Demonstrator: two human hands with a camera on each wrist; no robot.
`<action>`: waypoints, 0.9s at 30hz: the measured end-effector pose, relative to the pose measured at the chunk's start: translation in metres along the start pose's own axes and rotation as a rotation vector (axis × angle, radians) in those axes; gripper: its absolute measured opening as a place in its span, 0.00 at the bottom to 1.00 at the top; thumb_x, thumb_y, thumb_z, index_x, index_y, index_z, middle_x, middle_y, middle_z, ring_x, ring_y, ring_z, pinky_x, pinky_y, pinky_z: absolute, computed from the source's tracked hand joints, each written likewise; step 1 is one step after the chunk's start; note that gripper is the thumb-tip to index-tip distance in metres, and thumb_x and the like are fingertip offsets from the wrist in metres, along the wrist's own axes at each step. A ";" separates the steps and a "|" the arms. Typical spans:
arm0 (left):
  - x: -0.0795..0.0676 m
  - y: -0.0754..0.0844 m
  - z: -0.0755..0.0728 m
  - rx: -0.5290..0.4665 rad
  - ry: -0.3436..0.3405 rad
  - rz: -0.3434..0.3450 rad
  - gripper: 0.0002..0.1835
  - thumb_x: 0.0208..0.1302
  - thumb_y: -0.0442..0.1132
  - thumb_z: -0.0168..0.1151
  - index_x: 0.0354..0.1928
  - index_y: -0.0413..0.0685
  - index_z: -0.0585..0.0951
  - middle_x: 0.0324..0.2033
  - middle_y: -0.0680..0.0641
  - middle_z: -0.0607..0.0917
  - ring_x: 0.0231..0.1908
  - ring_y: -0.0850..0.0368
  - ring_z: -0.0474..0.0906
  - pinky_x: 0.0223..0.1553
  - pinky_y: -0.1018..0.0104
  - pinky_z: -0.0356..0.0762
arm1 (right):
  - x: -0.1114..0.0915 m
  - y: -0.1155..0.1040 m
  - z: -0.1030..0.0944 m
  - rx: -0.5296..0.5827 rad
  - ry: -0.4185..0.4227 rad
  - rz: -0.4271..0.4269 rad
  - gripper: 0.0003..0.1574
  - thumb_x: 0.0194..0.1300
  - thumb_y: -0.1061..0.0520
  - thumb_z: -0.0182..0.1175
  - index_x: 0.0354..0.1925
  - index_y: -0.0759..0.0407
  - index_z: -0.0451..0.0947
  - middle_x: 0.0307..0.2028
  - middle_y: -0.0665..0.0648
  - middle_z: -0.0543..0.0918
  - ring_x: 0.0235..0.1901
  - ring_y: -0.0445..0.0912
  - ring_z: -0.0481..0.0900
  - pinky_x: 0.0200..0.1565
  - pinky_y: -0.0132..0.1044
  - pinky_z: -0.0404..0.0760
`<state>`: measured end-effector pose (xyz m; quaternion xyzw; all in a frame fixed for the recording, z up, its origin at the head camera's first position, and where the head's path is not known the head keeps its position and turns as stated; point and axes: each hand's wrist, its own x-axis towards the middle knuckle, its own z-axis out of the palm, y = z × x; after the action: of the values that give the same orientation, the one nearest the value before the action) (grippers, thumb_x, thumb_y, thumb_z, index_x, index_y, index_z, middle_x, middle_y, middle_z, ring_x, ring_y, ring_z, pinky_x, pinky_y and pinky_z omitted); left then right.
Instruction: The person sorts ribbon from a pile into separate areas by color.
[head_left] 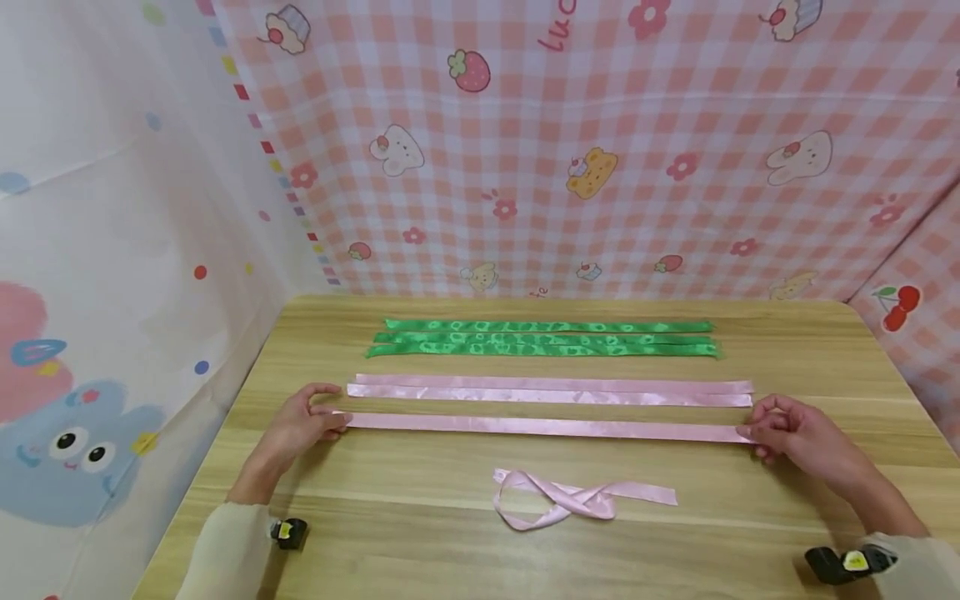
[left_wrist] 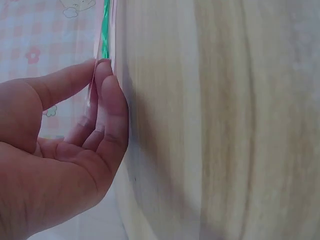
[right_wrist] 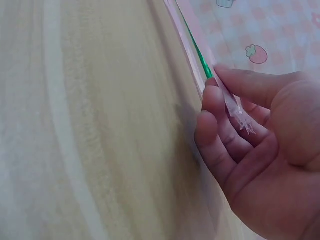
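Observation:
A pink satin ribbon point(head_left: 540, 426) stretches straight between the two hands, nearest to the person of the straight strips. My left hand point(head_left: 298, 425) pinches its left end between thumb and fingers. At the other end my right hand point(head_left: 798, 437) pinches the ribbon, and in the right wrist view a frayed tip point(right_wrist: 242, 120) sticks out past the thumb. Just beyond it lie two pink ribbons point(head_left: 547, 392), side by side and flat on the table. Closer to the person, another pink ribbon point(head_left: 577, 500) lies loosely looped and twisted.
Several green ribbons point(head_left: 540, 340) lie in parallel toward the back of the wooden table point(head_left: 390, 550). Behind the table hangs a pink checked cloth point(head_left: 525, 108), and a white printed cloth point(head_left: 127, 225) hangs at the left. Small black devices point(head_left: 288, 533) are worn at both wrists.

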<state>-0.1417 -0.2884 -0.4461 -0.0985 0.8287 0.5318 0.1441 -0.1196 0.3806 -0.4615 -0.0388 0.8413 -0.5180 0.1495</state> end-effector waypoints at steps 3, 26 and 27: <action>0.004 0.000 -0.001 -0.012 0.023 0.008 0.33 0.65 0.31 0.64 0.68 0.30 0.60 0.33 0.47 0.88 0.32 0.61 0.82 0.36 0.69 0.82 | 0.003 0.000 -0.002 0.012 0.040 -0.040 0.10 0.70 0.67 0.58 0.44 0.70 0.65 0.28 0.50 0.85 0.27 0.42 0.80 0.29 0.35 0.82; 0.025 0.003 0.002 0.053 0.148 -0.117 0.37 0.60 0.42 0.71 0.68 0.40 0.65 0.35 0.56 0.86 0.32 0.64 0.74 0.35 0.68 0.73 | 0.019 0.019 0.006 -0.218 0.344 0.025 0.26 0.66 0.53 0.66 0.51 0.62 0.62 0.25 0.42 0.84 0.26 0.34 0.73 0.30 0.27 0.67; 0.025 0.003 0.002 0.055 0.152 -0.120 0.38 0.60 0.42 0.71 0.68 0.40 0.65 0.35 0.55 0.86 0.32 0.63 0.74 0.35 0.68 0.73 | 0.019 0.019 0.007 -0.222 0.347 0.023 0.27 0.66 0.53 0.66 0.52 0.62 0.62 0.25 0.42 0.83 0.26 0.34 0.72 0.30 0.28 0.67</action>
<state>-0.1657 -0.2852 -0.4524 -0.1839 0.8440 0.4904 0.1152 -0.1341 0.3795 -0.4850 0.0444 0.9067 -0.4194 0.0032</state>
